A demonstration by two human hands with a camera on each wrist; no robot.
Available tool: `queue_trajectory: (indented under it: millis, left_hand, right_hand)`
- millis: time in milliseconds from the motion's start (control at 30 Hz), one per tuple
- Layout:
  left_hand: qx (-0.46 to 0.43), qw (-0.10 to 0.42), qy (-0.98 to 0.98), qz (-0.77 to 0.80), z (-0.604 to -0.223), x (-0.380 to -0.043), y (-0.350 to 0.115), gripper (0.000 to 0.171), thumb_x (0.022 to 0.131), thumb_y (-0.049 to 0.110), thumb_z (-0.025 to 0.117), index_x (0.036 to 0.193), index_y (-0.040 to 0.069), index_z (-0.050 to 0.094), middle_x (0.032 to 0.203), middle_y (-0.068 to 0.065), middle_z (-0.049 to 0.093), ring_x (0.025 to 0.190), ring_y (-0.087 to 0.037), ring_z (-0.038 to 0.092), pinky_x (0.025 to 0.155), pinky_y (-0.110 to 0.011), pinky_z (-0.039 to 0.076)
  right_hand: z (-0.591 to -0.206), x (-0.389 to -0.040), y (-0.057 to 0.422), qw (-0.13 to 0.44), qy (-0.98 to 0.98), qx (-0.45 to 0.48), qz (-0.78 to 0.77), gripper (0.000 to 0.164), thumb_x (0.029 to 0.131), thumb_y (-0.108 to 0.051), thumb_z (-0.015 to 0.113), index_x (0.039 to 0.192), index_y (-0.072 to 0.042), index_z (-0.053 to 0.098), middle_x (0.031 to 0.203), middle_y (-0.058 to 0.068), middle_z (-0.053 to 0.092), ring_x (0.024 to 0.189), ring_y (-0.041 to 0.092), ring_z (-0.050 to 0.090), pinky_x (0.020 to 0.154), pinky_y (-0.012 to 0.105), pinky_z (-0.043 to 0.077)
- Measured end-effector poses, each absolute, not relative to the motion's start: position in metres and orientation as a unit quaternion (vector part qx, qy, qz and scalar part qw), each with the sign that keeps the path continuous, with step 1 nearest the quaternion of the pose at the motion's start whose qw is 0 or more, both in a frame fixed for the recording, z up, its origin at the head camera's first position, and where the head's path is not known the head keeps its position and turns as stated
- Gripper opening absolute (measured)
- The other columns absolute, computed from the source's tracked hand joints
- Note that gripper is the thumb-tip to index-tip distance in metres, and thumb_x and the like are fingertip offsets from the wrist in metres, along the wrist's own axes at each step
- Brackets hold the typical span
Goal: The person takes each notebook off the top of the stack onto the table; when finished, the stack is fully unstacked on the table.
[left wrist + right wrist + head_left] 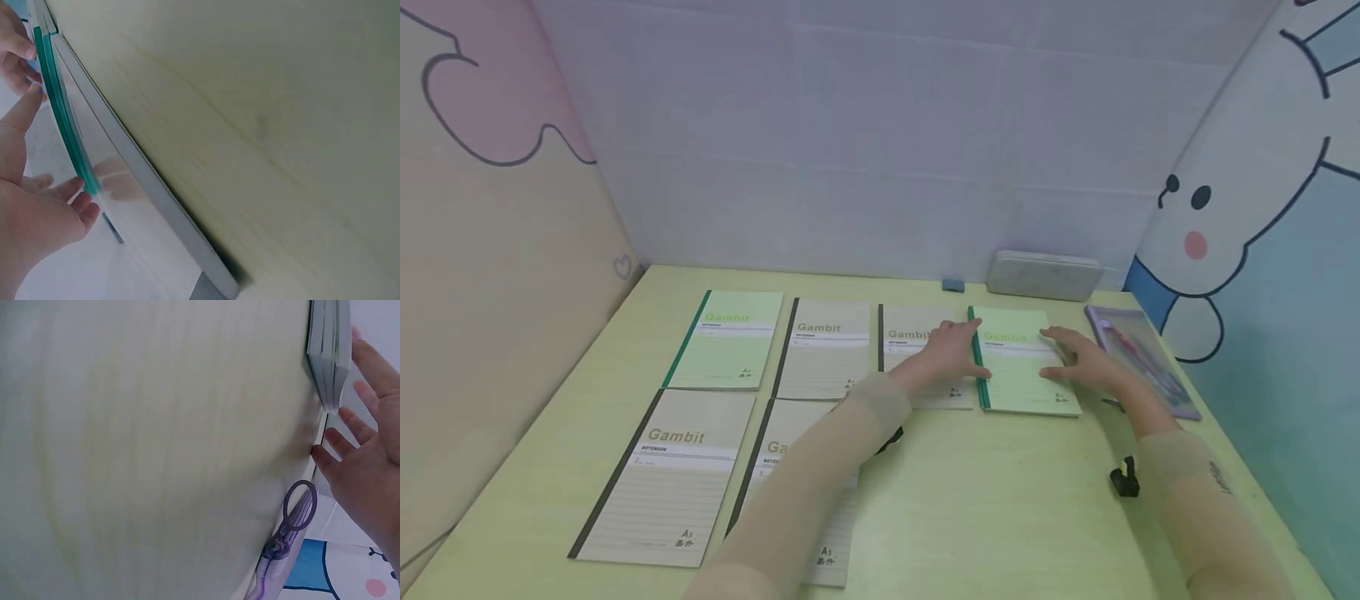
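A small stack of notebooks with a green "Gambit" cover lies at the right end of the back row. My left hand is at its green spine, thumb and fingers spread along that edge. On the opposite side, my right hand has its fingers extended at the right edge. Page edges of the stack show layered in the right wrist view, beside the right hand. Under the left wrist lies a grey notebook, partly covered by the hand.
Left of it are a grey notebook and a green one. In front lie two more grey notebooks, one in full view, the other partly behind my forearm. A purple-edged pouch, grey case and blue eraser-like block stand nearby.
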State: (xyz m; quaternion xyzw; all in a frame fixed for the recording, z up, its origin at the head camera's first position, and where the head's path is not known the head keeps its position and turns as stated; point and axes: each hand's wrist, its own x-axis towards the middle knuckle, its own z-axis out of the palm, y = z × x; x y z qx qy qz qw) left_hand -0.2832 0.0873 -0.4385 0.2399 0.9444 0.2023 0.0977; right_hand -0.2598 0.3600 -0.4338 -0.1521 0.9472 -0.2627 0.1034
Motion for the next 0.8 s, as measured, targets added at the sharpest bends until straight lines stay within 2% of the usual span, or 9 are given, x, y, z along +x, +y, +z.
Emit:
queue_trajectory:
  millis: [300, 800]
  left_hand:
    - [0.232, 0.118, 0.938, 0.229, -0.4452, -0.2855, 0.088, 0.094, 0.075, 0.053, 0.073, 0.15, 0.021, 0.026, 0.146, -0.001, 0.041, 0.135, -0.024, 0.031, 0.109, -0.038, 0.03]
    - [0.258, 0.07, 0.929, 0.255, -0.4454, -0.2891, 0.0913, 0.088, 0.072, 0.046, 0.079, 0.145, 0.028, 0.035, 0.146, -0.003, 0.039, 0.129, -0.025, 0.035, 0.102, -0.043, 0.034]
  right_hand:
    - [-0.435, -0.2618, 0.3591, 0.114, 0.949, -0.137, -0.26, 0.084, 0.082, -0.042, 0.07, 0.145, -0.003, 0.032, 0.151, 0.031, 0.016, 0.137, 0.05, 0.012, 0.107, 0.064, 0.012]
    - [-0.4346, -0.2589, 0.3587, 0.101, 0.947, -0.142, -0.269, 0.083, 0.082, -0.037, 0.072, 0.145, -0.002, 0.032, 0.15, 0.032, 0.017, 0.137, 0.051, 0.013, 0.107, 0.065, 0.012]
